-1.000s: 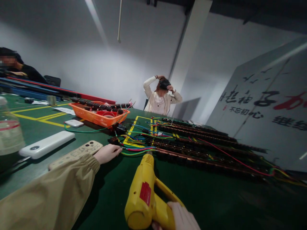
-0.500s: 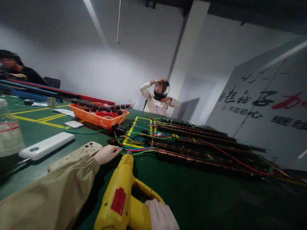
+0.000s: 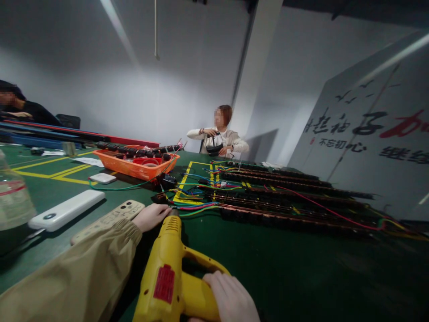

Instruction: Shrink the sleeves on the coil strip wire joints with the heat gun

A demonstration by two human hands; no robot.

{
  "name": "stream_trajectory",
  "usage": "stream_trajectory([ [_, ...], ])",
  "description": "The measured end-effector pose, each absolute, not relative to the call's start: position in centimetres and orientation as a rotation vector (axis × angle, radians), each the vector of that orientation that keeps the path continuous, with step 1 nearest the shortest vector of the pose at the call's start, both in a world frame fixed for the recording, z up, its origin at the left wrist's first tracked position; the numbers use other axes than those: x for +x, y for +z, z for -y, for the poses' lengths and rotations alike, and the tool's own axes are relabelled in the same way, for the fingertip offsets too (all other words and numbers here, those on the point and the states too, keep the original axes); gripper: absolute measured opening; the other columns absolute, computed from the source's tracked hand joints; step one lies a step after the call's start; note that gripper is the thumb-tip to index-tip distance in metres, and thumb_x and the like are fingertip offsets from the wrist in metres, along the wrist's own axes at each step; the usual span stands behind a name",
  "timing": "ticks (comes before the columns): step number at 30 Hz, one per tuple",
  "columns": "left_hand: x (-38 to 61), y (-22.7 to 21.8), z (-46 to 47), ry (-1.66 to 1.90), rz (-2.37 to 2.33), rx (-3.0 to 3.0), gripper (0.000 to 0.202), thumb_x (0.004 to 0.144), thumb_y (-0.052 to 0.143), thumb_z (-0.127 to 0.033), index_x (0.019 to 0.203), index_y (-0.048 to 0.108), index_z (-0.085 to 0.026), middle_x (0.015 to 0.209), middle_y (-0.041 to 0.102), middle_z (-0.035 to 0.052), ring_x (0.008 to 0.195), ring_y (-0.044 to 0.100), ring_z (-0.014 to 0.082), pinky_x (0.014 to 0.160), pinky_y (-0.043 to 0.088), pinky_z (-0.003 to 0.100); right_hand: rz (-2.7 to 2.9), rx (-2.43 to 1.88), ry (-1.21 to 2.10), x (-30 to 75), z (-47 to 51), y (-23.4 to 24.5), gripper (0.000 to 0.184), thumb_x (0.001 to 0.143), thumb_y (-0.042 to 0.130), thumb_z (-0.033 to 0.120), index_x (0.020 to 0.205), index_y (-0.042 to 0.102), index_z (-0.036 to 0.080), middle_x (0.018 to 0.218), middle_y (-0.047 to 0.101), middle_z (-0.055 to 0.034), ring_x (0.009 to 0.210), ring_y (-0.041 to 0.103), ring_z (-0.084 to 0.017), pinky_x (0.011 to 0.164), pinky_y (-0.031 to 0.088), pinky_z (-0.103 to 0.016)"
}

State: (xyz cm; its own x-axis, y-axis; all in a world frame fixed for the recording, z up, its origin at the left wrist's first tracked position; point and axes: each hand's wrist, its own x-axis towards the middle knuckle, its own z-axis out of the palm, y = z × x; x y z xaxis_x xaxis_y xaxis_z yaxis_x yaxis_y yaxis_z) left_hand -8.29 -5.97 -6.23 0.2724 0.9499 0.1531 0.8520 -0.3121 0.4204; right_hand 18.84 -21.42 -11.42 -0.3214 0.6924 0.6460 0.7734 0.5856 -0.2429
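Right hand (image 3: 231, 298) grips yellow heat gun (image 3: 169, 273), nozzle toward 12 o'clock. Left hand (image 3: 150, 216) lies loosely curled, holding nothing, on table (image 3: 284, 273), fingertips touching coloured wires (image 3: 196, 207).

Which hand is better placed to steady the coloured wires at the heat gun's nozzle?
Left. The left hand already rests beside the wires, while the right hand grips the heat gun.

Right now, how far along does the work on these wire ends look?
Done: long dark strips already lie wired in rows on the green table. In hand: the right hand grips the yellow heat gun, nozzle at the coloured wire ends that the left hand pins down. Left: more parts wait in the orange basket.
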Motion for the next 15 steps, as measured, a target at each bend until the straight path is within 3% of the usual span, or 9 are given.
stream_trajectory([
  [7,-8.3,-6.2,6.1,0.542,-1.705,2.301,0.037,0.091,0.03,-0.044,0.069,0.047,-0.019,0.072,0.059,0.0044,0.07,0.054,0.0178,0.062,0.032,0.027,2.104,-1.297,0.022,21.6,22.3,-9.3,0.05,0.057,0.078,0.052,0.096,0.062,0.025,0.091,0.067,0.0011,0.083,0.062,-0.02,0.078,0.047,-0.03],
  [12,-8.3,-6.1,6.1,0.5,-1.73,2.271,0.037,0.091,0.03,-0.044,0.072,0.051,-0.02,0.073,0.059,0.0031,0.07,0.054,0.0171,0.062,0.032,0.026,2.078,-1.468,0.03,23.1,22.9,-8.9,0.046,0.062,0.077,0.039,0.103,0.063,0.024,0.098,0.067,-0.0016,0.089,0.062,-0.022,0.081,0.047,-0.031],
  [15,-8.4,-6.2,6.0,0.509,-1.72,2.273,0.039,0.091,0.03,-0.046,0.072,0.051,-0.019,0.07,0.058,0.0023,0.069,0.054,0.0169,0.062,0.032,0.026,2.081,-1.561,-0.009,23.7,23.2,-8.9,0.044,0.068,0.072,0.039,0.107,0.061,0.022,0.102,0.066,-0.0039,0.092,0.061,-0.024,0.083,0.047,-0.035],
])
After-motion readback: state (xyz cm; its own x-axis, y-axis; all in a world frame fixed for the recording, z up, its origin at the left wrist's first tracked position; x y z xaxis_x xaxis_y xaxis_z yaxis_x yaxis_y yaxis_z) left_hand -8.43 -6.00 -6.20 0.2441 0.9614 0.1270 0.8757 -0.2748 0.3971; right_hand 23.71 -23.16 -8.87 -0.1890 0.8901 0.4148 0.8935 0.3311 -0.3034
